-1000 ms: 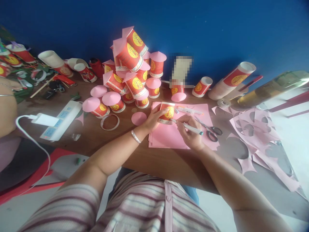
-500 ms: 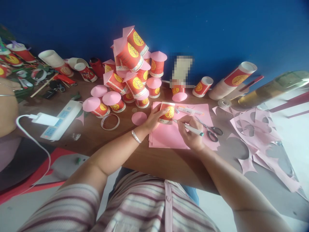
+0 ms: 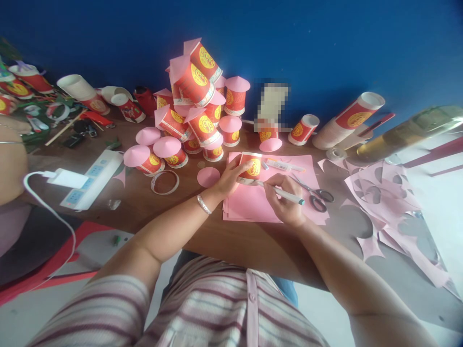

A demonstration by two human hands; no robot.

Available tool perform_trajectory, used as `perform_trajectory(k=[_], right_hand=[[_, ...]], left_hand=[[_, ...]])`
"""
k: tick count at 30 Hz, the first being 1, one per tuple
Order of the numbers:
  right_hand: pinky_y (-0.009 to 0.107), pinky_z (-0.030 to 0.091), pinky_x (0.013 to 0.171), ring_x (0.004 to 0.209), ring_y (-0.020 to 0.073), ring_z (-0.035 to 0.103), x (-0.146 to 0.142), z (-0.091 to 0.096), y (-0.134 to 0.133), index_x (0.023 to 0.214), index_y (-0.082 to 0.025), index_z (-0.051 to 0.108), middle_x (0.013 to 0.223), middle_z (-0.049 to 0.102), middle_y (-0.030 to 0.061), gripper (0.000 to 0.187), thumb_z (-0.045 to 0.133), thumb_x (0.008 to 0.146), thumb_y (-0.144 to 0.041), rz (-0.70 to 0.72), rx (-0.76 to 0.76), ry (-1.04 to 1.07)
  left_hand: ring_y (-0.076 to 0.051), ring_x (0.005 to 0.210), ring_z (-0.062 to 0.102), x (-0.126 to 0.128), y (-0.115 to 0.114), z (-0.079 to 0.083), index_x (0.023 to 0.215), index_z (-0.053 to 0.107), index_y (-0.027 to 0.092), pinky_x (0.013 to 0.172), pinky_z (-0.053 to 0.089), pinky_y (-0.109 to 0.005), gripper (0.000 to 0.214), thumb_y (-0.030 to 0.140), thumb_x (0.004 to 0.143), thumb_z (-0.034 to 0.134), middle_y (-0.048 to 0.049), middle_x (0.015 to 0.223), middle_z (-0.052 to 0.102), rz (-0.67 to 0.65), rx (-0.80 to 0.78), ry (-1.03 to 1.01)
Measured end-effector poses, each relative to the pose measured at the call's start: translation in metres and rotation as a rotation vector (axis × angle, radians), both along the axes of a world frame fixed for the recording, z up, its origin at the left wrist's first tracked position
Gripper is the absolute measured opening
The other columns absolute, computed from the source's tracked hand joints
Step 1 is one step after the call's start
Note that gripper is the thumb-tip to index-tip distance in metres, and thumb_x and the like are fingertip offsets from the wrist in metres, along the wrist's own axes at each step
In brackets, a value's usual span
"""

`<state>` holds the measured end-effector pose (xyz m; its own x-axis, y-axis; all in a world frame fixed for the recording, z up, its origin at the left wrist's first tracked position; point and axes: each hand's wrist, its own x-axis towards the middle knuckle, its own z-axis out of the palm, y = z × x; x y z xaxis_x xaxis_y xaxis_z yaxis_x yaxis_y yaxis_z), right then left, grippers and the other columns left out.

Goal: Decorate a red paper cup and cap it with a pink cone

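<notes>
My left hand [image 3: 231, 177] is closed around the side of a red paper cup [image 3: 254, 167] with a yellow round print and a white lower band. Pinched in my right hand [image 3: 284, 200] is a white marker pen [image 3: 289, 195] with a green end, its tip at the cup's lower band. Beneath both hands lies a stack of pink paper sheets [image 3: 253, 205]. A second marker [image 3: 285, 166] rests on the paper behind my right hand, and scissors [image 3: 320, 198] lie just right of it.
Several red cups with pink cone tops [image 3: 197, 82] are piled behind my left hand. Pink paper scraps [image 3: 390, 197] cover the table's right side. A roll of tape [image 3: 336, 154], a stack of cups [image 3: 347, 123] and a power strip [image 3: 92, 178] stand around. Another person's arm [image 3: 12, 164] shows at left.
My right hand and the marker have shifted slightly left along the cup's lower band. My left hand holds the cup in nearly the same place.
</notes>
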<state>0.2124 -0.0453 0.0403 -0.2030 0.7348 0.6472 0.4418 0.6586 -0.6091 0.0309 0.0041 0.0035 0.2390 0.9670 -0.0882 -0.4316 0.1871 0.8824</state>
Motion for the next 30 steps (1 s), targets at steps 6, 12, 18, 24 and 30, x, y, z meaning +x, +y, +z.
perform_trajectory(k=[6,12,18,24,30], right_hand=[[0.028,0.046,0.056,0.059,0.0132,0.06,0.0007,0.0006,-0.0002,0.082,-0.023,0.057,0.072,0.066,-0.0012,0.014,0.057,0.094,-0.016,-0.023,-0.01,0.017],[0.029,0.047,0.058,0.062,0.0139,0.061,0.0004,-0.0018,0.0016,0.084,-0.023,0.057,0.074,0.067,-0.0006,0.013,0.057,0.095,-0.016,-0.039,0.02,0.015],[0.03,0.048,0.06,0.062,0.015,0.061,0.0007,-0.0031,0.0028,0.084,-0.024,0.058,0.072,0.066,-0.001,0.013,0.058,0.095,-0.016,-0.045,0.003,0.008],[0.03,0.049,0.061,0.063,0.0151,0.062,0.0006,-0.0036,0.0031,0.083,-0.024,0.058,0.073,0.066,-0.0009,0.014,0.058,0.096,-0.019,-0.051,-0.007,0.003],[0.03,0.049,0.061,0.064,0.0145,0.061,0.0004,-0.0042,0.0027,0.083,-0.023,0.058,0.074,0.066,-0.0004,0.013,0.058,0.096,-0.019,-0.045,-0.028,0.012]], left_hand=[[-0.018,0.09,0.07,0.0012,0.0001,0.0008,0.1,0.067,0.018,0.083,0.059,-0.031,0.031,0.044,0.086,0.077,-0.0014,0.092,0.069,-0.018,0.024,-0.028],[-0.021,0.094,0.071,0.0011,-0.0008,0.0028,0.1,0.067,0.019,0.09,0.061,-0.039,0.032,0.045,0.084,0.078,-0.002,0.095,0.07,-0.029,0.001,-0.027],[-0.023,0.103,0.07,0.0009,-0.0023,0.0046,0.107,0.067,0.02,0.098,0.06,-0.046,0.037,0.045,0.083,0.08,-0.0018,0.1,0.069,-0.026,-0.042,-0.027],[-0.024,0.105,0.069,0.0011,-0.0029,0.0056,0.106,0.068,0.021,0.101,0.059,-0.049,0.034,0.044,0.084,0.079,-0.0015,0.099,0.069,-0.033,-0.045,-0.032],[-0.023,0.104,0.069,0.0009,-0.003,0.0054,0.103,0.068,0.02,0.104,0.057,-0.05,0.033,0.045,0.084,0.079,-0.0017,0.097,0.068,-0.028,-0.036,-0.011]])
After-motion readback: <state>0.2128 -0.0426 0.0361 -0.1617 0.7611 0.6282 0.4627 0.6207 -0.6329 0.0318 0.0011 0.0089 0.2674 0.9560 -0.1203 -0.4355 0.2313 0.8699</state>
